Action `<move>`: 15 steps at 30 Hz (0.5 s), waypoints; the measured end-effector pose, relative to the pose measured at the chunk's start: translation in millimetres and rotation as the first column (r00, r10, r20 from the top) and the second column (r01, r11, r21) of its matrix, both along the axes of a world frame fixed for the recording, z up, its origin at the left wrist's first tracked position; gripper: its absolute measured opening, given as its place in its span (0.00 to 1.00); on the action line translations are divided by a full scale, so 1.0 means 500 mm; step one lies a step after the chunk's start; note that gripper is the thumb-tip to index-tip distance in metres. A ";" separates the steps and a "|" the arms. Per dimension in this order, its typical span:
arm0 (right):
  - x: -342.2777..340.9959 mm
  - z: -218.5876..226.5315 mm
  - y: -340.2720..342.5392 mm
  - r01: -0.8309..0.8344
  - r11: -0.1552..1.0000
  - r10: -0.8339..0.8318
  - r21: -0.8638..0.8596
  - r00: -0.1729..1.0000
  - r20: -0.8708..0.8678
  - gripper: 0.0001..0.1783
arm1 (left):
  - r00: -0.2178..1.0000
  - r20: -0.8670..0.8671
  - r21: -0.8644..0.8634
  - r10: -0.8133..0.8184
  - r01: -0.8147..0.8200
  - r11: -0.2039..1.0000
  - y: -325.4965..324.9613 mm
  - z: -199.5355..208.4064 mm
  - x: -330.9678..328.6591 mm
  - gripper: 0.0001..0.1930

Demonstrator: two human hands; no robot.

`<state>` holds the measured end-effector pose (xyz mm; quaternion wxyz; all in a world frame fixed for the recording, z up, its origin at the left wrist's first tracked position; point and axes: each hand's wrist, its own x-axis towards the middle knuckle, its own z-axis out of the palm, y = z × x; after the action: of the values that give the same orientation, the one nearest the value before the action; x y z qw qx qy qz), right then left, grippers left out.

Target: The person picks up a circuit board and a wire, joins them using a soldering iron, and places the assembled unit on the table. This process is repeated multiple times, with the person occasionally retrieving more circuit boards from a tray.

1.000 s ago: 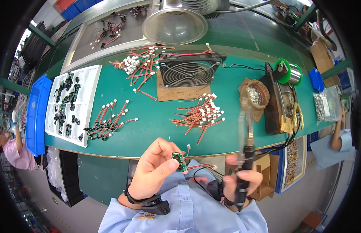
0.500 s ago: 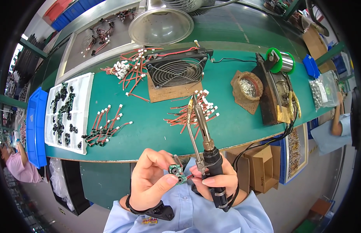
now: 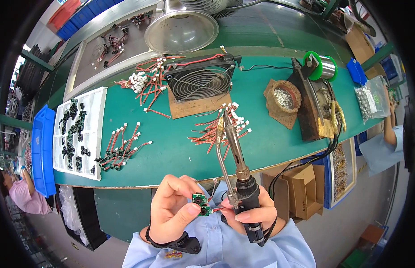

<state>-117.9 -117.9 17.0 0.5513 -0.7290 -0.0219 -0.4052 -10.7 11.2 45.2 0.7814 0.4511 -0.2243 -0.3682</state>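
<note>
My left hand pinches two small green circuit boards with round black parts, between thumb and fingers in front of my chest. My right hand is wrapped round a black-handled soldering iron. Its metal barrel and a thin feed tube point up and away, over the table. A short red-and-black wire runs from the lower board to my right fingertips. Another lead with a pale connector rises behind the boards. Beyond the iron's tip lies a pile of connector wires.
A black fan stands at the table's middle back. To its right are a solder pot and a green solder spool. On the left lie wired boards, a white tray of black parts and a blue bin.
The boards have turned, so both faces now show more plainly, and the lead with the pale connector stands out above them. Both hands keep their grips. The whole view has shifted slightly.
</note>
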 end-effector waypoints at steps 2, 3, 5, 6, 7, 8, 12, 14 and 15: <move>-0.002 0.008 -0.001 -0.015 1.000 0.015 0.010 1.000 -0.013 0.24 | 1.000 0.020 0.002 -0.003 0.003 1.000 0.003 0.000 0.000 0.10; -0.002 0.010 -0.002 -0.012 1.000 0.013 0.010 1.000 -0.014 0.24 | 1.000 0.019 0.002 -0.006 0.006 1.000 0.003 -0.001 0.000 0.10; -0.005 0.012 -0.007 -0.029 1.000 0.029 -0.004 0.999 -0.039 0.25 | 1.000 0.008 0.000 -0.017 0.017 1.000 0.003 -0.005 0.001 0.09; -0.005 0.012 -0.008 -0.038 0.999 0.038 -0.010 0.998 -0.052 0.25 | 1.000 0.003 0.000 -0.021 0.021 1.000 0.003 -0.007 0.001 0.09; -0.006 0.011 -0.010 -0.038 0.999 0.037 -0.009 0.998 -0.053 0.25 | 1.000 0.001 0.001 -0.022 0.022 1.000 0.002 -0.009 0.002 0.09; -0.007 0.012 -0.012 -0.044 0.999 0.043 -0.019 0.998 -0.048 0.25 | 1.000 -0.015 0.008 -0.025 0.025 1.000 0.002 -0.011 0.001 0.09; -0.010 0.004 -0.009 -0.050 0.999 0.050 0.020 0.999 -0.014 0.25 | 0.997 -0.064 0.013 -0.048 0.049 0.999 0.000 -0.017 0.002 0.08; -0.009 -0.004 -0.006 -0.043 0.990 0.039 0.132 0.999 0.035 0.23 | 0.992 -0.097 -0.011 -0.079 0.078 0.997 -0.003 -0.018 0.005 0.08; -0.009 0.001 -0.009 -0.043 0.991 0.039 0.130 0.999 0.035 0.23 | 0.992 -0.096 -0.012 -0.079 0.079 0.997 -0.007 -0.014 0.006 0.08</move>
<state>-122.5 -122.5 17.4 0.6057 -0.6840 -0.0191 -0.4061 -7.8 7.5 38.3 0.7780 0.4204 -0.2053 -0.4193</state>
